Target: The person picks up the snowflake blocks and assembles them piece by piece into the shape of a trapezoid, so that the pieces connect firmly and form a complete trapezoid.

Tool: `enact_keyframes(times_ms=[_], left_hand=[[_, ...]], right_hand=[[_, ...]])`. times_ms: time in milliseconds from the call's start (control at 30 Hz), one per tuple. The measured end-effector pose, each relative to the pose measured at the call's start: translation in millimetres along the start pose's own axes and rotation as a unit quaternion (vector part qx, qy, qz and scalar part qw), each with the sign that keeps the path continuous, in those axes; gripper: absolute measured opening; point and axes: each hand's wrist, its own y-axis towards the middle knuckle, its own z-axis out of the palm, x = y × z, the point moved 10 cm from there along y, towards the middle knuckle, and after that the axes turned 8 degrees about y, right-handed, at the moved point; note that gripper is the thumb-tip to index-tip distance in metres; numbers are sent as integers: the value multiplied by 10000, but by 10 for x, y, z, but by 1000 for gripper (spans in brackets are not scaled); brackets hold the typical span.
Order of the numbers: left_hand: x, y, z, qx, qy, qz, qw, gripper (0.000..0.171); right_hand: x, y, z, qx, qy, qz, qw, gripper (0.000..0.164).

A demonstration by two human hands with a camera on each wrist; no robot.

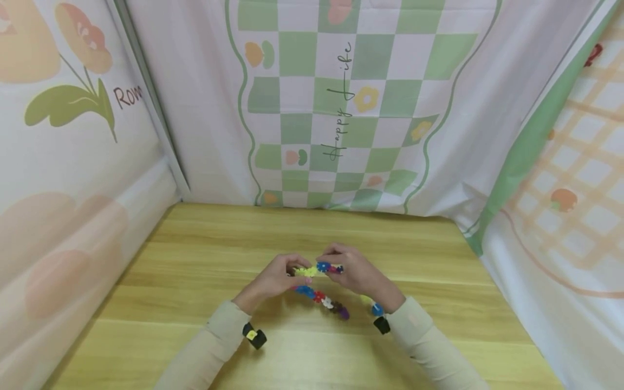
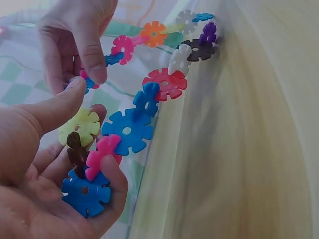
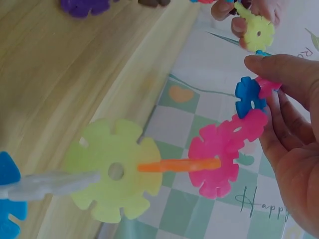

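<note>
A chain of interlocking plastic snowflake discs loops between the two hands. The left hand [image 1: 273,275] cradles one stretch of it, with a yellow disc [image 2: 90,122], a brown disc and a blue disc [image 2: 94,199] among its fingers. Facing it, the right hand [image 1: 358,271] pinches the chain between thumb and fingers near a blue disc [image 3: 243,99] and pink discs [image 3: 202,149]. The fingertips of both hands are close together. Between them the chain hangs toward the person, with a red disc [image 2: 172,88], a white disc and a purple disc [image 1: 344,313] near its low end.
A wooden table [image 1: 195,238] lies under the hands. Patterned cloth [image 1: 297,54] hangs at the back, and more cloth [image 1: 73,173] closes in the left and right sides. A black wrist strap [image 1: 258,338] shows under the left sleeve, another black piece [image 1: 382,325] by the right.
</note>
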Motion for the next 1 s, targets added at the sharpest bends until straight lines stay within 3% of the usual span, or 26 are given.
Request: enact_keyframes(times_ms=[300, 600, 833, 1000], left_hand=[[-62, 2, 20, 145, -67, 221, 9996, 29], [-31, 53, 62, 41, -185, 62, 9998, 32], [-25, 68, 108, -12, -350, 4, 9994, 35], [74, 80, 149, -9, -246, -187, 9995, 33]], right_hand=[[-2, -24, -38, -135, 37, -119, 9998, 36], [27, -17, -41, -17, 78, -58, 10000, 35], [-105, -9, -14, 170, 331, 413, 9985, 34], [-289, -12, 118, 496, 435, 910, 9937, 34]])
